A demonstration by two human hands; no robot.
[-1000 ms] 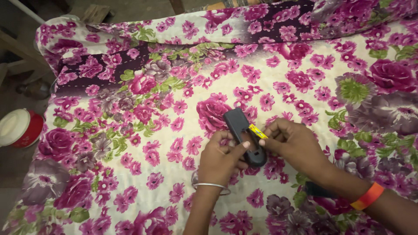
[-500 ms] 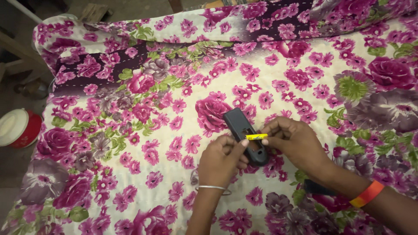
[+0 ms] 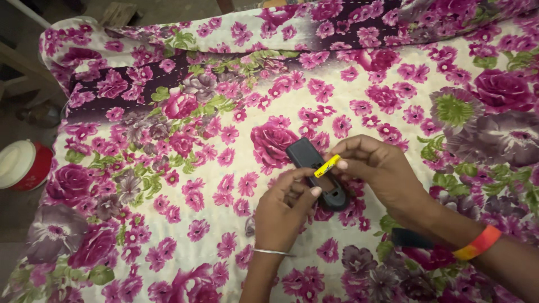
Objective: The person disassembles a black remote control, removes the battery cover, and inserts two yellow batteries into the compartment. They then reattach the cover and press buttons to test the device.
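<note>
Head view: my left hand (image 3: 287,209) gripped the dark remote control (image 3: 316,173), steadying it against the flowered bedsheet (image 3: 185,168). My right hand (image 3: 377,171) pinched a small yellow battery (image 3: 326,166) between fingertips, right over the remote's open back. A red tub with a white lid (image 3: 22,165) sat well apart, off the left edge.

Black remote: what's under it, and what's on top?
The black remote lies on the floral cloth. The left hand steadies its lower part; the right hand holds a yellow battery over it. The hands hide its open side.
</note>
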